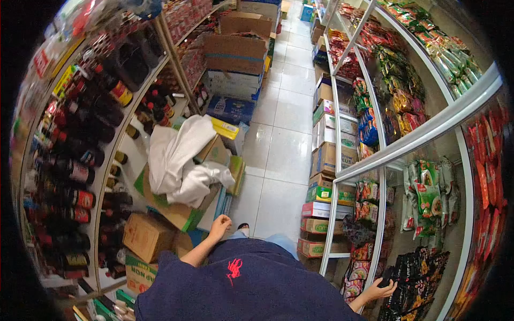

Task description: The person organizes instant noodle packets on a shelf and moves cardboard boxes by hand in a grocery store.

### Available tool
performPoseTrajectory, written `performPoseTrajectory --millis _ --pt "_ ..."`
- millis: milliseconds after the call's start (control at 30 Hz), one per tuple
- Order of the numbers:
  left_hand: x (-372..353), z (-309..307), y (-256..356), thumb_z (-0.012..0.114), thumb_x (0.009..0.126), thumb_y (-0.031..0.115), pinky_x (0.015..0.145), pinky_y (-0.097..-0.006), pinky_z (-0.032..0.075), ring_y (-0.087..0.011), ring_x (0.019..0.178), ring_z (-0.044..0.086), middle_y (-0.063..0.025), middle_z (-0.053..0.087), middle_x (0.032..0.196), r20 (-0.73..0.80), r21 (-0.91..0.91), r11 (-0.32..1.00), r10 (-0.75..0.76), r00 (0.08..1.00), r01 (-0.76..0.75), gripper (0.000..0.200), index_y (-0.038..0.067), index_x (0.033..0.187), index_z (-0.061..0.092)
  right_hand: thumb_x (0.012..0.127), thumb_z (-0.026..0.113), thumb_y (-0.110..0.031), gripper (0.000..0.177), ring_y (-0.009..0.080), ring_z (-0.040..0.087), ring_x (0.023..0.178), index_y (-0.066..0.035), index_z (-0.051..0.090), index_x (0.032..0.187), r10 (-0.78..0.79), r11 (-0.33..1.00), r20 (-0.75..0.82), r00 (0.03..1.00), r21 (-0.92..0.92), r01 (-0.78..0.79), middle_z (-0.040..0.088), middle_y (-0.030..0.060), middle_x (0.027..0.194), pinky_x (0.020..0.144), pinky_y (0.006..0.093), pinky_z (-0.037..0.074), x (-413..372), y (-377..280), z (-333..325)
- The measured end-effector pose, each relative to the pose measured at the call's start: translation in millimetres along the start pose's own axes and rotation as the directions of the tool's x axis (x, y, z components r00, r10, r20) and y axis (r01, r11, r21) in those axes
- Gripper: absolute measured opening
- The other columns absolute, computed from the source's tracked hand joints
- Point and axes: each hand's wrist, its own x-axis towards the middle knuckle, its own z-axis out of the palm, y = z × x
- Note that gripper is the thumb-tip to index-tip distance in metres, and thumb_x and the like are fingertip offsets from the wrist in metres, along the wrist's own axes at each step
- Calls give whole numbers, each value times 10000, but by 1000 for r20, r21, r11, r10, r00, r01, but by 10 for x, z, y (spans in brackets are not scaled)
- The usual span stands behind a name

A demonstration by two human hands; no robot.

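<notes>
My left hand (219, 228) hangs in front of my body at the aisle's left side, fingers loosely curled and nothing visible in them. It is near the stacked cartons and a white cloth (184, 160) draped over them. On the right, my right hand (378, 290) reaches into the lower shelf. Its thumb and fingers close on the edge of a black packet (399, 277). More black packets lie beside it, and pink and red noodle packs (357, 273) stand just left of the hand.
White-framed shelving (417, 142) with packaged food lines the right side, above a row of cartons (323, 160). Dark bottles (75, 171) fill the left shelves. A carton (149, 235) sits low on the left. Large boxes (235, 53) are stacked farther along the tiled aisle (284, 139).
</notes>
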Motion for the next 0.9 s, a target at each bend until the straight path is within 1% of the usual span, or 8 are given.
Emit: performPoseTrajectory --millis 167,233,300,367,567,633,700,900 --pt "520 -37 845 589 809 102 542 -246 431 -101 600 532 -36 552 664 0 174 980 102 995 -101 145 32 753 475 768 564 -23 223 313 465 1009 1 477 971 -111 861 28 993 503 82 489 144 1078 867 430 368 261 -1509 485" --pt "914 74 961 570 831 127 559 -247 436 -108 600 537 -35 552 645 73 108 981 153 986 -160 135 22 779 501 767 540 8 148 238 515 888 -1 520 914 -136 634 291 947 760 -143 520 118 989 786 334 419 276 -1946 996" --pt "1317 182 1170 546 852 159 585 -238 443 -110 617 548 -44 573 674 139 149 976 136 981 -156 153 11 816 533 744 539 22 102 206 538 750 -6 551 842 -349 610 359 866 788 -80 552 102 826 706 308 444 457 -2706 1151" --pt "1630 292 1553 528 866 195 609 -236 450 -108 634 557 -48 589 701 151 198 962 157 976 -186 200 -1 837 556 737 560 -8 74 214 565 716 -5 575 810 -491 614 600 632 753 -237 573 115 753 685 303 452 427 -3205 1646" --pt "2841 684 2645 538 850 171 597 -247 461 -94 658 558 -57 602 716 17 231 936 269 963 -265 179 -2 830 579 783 538 -242 233 324 588 813 -67 596 924 -915 286 275 -295 958 6 617 147 897 699 402 471 770 -5038 3004" --pt "3135 849 3272 535 845 159 590 -234 448 -91 643 555 -51 598 702 59 220 933 280 958 -286 166 -1 828 574 784 524 -257 244 328 587 806 -70 591 927 -885 224 247 -395 969 105 618 150 874 695 414 464 926 -5683 3361" --pt "3565 899 3689 537 844 149 590 -233 444 -85 634 547 -41 590 702 61 62 932 355 933 -358 155 0 827 575 788 511 -259 243 335 587 796 -72 592 921 -893 228 248 -376 969 98 616 163 854 682 411 463 1195 -6313 3567" --pt "4663 720 5339 549 824 101 636 -246 431 -120 711 542 -45 568 772 -147 317 690 714 685 -651 108 -3 841 572 815 561 -187 199 205 594 747 -28 590 932 -952 284 306 23 907 -310 626 119 809 684 312 465 1648 -7546 4092"
